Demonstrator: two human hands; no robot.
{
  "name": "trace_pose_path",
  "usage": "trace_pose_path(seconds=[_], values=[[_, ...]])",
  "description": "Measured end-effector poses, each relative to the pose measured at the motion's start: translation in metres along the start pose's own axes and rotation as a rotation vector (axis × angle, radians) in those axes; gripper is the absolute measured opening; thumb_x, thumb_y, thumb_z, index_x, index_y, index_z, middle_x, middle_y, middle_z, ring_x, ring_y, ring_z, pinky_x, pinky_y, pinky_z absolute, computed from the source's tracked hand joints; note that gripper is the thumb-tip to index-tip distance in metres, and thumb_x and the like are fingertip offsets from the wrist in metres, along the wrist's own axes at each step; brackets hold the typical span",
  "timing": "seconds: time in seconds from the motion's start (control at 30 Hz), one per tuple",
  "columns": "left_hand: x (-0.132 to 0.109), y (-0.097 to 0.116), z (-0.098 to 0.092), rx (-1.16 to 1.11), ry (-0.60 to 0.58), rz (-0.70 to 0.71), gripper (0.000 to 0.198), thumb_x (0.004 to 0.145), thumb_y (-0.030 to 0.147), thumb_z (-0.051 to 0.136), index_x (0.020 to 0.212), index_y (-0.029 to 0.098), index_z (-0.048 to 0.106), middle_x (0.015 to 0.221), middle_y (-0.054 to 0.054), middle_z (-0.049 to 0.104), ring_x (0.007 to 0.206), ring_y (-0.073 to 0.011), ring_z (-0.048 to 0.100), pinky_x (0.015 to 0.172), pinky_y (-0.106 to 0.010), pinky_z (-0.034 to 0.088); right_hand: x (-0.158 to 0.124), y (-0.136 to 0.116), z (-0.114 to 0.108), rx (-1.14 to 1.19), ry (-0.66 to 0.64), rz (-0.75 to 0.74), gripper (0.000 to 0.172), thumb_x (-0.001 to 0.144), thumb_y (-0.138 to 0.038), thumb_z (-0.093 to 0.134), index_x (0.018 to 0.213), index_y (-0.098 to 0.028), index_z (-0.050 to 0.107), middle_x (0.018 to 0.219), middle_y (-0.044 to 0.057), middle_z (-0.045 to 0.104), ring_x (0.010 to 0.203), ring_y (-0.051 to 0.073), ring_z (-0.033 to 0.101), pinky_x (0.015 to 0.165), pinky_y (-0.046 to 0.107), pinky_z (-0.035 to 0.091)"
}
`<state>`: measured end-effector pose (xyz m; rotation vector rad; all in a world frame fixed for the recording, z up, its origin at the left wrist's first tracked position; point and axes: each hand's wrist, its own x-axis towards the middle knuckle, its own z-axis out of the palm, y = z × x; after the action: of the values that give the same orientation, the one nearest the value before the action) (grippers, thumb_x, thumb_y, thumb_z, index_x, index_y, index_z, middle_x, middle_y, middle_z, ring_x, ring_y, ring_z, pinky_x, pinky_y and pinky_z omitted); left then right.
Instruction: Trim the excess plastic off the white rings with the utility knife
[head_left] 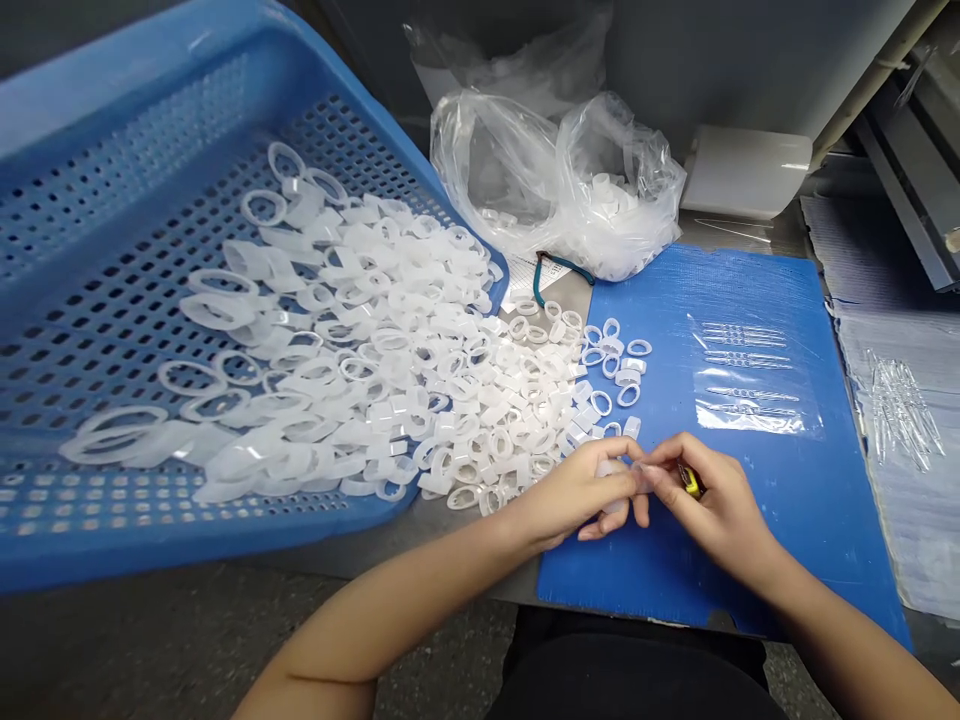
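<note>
My left hand point(589, 490) is closed around a translucent white plastic ring point(611, 475) above the near left part of the blue board point(757, 540). Its fingertips meet those of my right hand point(716, 505), which pinches at the ring's right side. Tucked in the right palm is a small yellow-and-black tool point(690, 480), mostly hidden by the fingers; its kind does not show. Several loose white rings point(630, 370) lie on the board just beyond my hands. A large heap of similar rings point(450, 380) spreads to the left.
A tilted blue perforated basket point(90, 540) spills rings onto the table. Behind stand clear plastic bags point(517, 170) with white pieces, beside teal-handled pliers point(540, 280). Clear slender pieces point(746, 335) rest on a transparent sheet; more clear pieces point(904, 410) lie at the right.
</note>
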<state>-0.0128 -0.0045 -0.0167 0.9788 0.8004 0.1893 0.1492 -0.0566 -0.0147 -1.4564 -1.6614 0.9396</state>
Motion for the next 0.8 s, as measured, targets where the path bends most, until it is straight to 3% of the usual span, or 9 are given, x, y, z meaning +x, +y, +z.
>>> trace_pose_path(seconds=[0.1,0.17,0.23,0.33,0.43,0.5,0.67,0.73,0.8], values=[[-0.003,-0.001,0.002,0.364,0.259,0.225,0.007,0.082,0.023,0.052,0.082,0.018,0.057,0.073,0.000,0.064,0.059,-0.0114,0.056,0.055,-0.022,0.044,0.000,0.002,0.003,-0.043,0.046,0.004,0.011,0.089,-0.029,0.056,0.083,-0.021,0.052,0.062,-0.003,0.059,0.051,0.012,0.053,0.050,0.022,0.040],[-0.004,-0.001,0.002,0.533,0.370,0.382,0.013,0.081,0.015,0.050,0.084,0.019,0.062,0.083,-0.003,0.067,0.079,-0.0163,0.062,0.074,-0.027,0.047,0.000,0.001,0.004,-0.051,0.010,-0.011,0.011,0.088,-0.030,0.057,0.084,-0.021,0.053,0.064,-0.002,0.060,0.053,0.012,0.054,0.051,0.022,0.041],[-0.005,0.000,0.001,0.565,0.398,0.447,0.019,0.081,0.012,0.048,0.089,0.019,0.064,0.087,-0.003,0.067,0.084,-0.0175,0.061,0.080,-0.029,0.045,0.001,0.000,0.003,-0.057,-0.021,-0.030,0.014,0.090,-0.029,0.055,0.079,-0.021,0.054,0.063,-0.002,0.060,0.054,0.012,0.055,0.053,0.022,0.041],[-0.006,0.004,-0.004,0.413,0.329,0.418,0.024,0.083,0.017,0.049,0.101,0.019,0.065,0.088,-0.003,0.063,0.069,-0.0128,0.056,0.067,-0.026,0.044,0.003,-0.001,-0.001,-0.032,0.000,-0.016,0.019,0.092,-0.030,0.052,0.075,-0.021,0.054,0.060,-0.002,0.057,0.054,0.012,0.052,0.052,0.022,0.040],[-0.004,0.007,-0.010,0.199,0.146,0.328,0.032,0.088,0.032,0.052,0.114,0.017,0.060,0.069,0.002,0.053,0.051,-0.0080,0.043,0.051,-0.022,0.035,0.004,0.000,-0.003,-0.003,0.029,-0.059,0.022,0.093,-0.030,0.050,0.074,-0.020,0.056,0.060,-0.002,0.056,0.053,0.012,0.050,0.052,0.023,0.039],[-0.002,0.005,-0.011,0.142,0.075,0.289,0.037,0.086,0.043,0.056,0.110,0.015,0.059,0.059,0.006,0.045,0.049,-0.0075,0.038,0.049,-0.021,0.030,0.004,0.002,-0.001,-0.009,0.043,-0.142,0.024,0.094,-0.030,0.049,0.072,-0.020,0.055,0.060,-0.002,0.056,0.053,0.013,0.049,0.052,0.023,0.039],[0.007,-0.003,-0.007,0.087,0.047,0.252,0.038,0.085,0.055,0.054,0.090,0.017,0.052,0.050,0.010,0.041,0.042,-0.0061,0.033,0.043,-0.018,0.024,0.003,0.012,0.008,-0.073,0.165,-0.167,0.027,0.091,-0.034,0.053,0.068,-0.022,0.044,0.055,-0.004,0.049,0.047,0.011,0.044,0.045,0.022,0.035],[0.013,0.008,-0.010,0.095,0.059,0.285,0.035,0.087,0.054,0.050,0.088,0.019,0.048,0.055,0.008,0.048,0.038,-0.0051,0.033,0.039,-0.017,0.022,0.004,0.014,0.009,-0.071,0.208,-0.127,0.025,0.091,-0.035,0.051,0.071,-0.023,0.044,0.054,-0.005,0.048,0.045,0.011,0.043,0.043,0.021,0.034],[0.023,0.037,-0.018,0.177,0.144,0.395,0.029,0.089,0.049,0.048,0.088,0.020,0.046,0.075,0.002,0.060,0.039,-0.0041,0.037,0.038,-0.017,0.023,0.005,0.014,0.008,-0.055,0.212,-0.106,0.022,0.092,-0.034,0.048,0.073,-0.023,0.045,0.056,-0.005,0.049,0.045,0.011,0.045,0.043,0.021,0.036]])
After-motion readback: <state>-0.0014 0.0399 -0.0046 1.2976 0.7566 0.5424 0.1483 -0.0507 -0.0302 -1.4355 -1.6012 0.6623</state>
